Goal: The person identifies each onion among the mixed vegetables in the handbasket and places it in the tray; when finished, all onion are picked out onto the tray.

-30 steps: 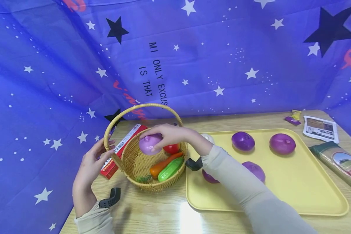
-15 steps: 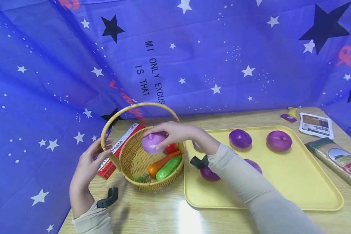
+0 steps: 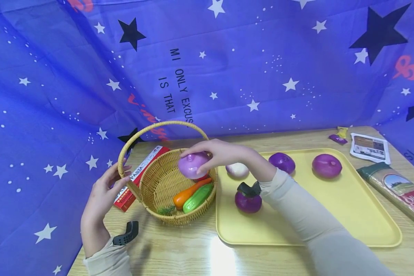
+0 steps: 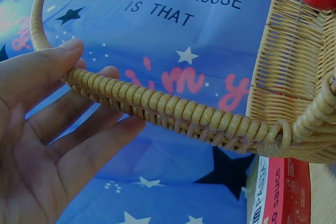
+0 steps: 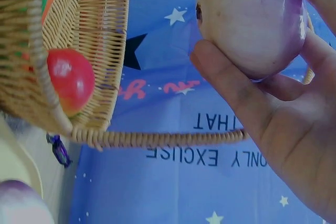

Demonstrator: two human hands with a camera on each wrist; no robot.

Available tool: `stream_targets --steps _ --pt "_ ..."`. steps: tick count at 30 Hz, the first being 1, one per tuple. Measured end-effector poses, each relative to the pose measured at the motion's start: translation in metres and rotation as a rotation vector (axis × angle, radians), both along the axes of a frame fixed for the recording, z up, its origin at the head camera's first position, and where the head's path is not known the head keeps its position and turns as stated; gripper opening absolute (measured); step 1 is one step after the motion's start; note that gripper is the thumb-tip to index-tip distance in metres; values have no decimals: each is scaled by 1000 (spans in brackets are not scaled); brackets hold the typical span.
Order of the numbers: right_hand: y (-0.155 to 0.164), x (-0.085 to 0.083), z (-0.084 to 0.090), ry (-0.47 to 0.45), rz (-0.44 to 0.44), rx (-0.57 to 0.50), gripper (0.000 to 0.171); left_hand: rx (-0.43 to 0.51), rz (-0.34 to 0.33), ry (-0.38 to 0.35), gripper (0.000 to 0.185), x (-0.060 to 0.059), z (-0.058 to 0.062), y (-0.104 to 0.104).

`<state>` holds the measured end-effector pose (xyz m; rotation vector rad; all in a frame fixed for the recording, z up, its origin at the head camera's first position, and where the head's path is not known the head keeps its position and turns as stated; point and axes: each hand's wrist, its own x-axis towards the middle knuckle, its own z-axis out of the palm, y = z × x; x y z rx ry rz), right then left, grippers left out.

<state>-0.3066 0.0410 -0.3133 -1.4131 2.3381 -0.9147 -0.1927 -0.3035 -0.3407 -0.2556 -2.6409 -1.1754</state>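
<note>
My left hand [image 3: 101, 197] holds the side of the arched handle [image 4: 173, 106] of a wicker basket [image 3: 158, 188] between thumb and fingers. Over the basket's back right part, my right hand [image 3: 224, 155] grips a glossy light purple onion [image 3: 192, 165]. The right wrist view shows the onion's pale side and a dark root spot, with fingers curled round it. Inside the basket lie an orange carrot [image 3: 189, 194], a green cucumber-like vegetable [image 3: 198, 198] and a red tomato [image 5: 71, 80]. From the head view, the onion and hand hide most of the tomato.
A yellow tray [image 3: 348, 218] right of the basket bears several onions, including a dark purple one [image 3: 248, 204] and a whitish one [image 3: 237, 170]. A red pasta sauce box [image 3: 124, 201] lies behind the basket's left side. Far right are small wrappers [image 3: 338, 138], a white packet [image 3: 370, 147] and a bag [image 3: 396, 189].
My right hand has carried the light purple onion rightward, from over the basket's middle towards its right rim. The left hand stays on the handle. The head view has shifted slightly.
</note>
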Motion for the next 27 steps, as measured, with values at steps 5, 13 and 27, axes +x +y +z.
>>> stream_targets --steps 5,13,27 --pt "12 2 5 19 -2 -23 59 -8 6 -3 48 0 0 0" --pt "32 4 11 55 4 -18 61 -10 15 -9 48 -1 -1 -1" --pt "71 9 14 94 -56 -22 64 -23 22 -20 48 -2 -4 -2"
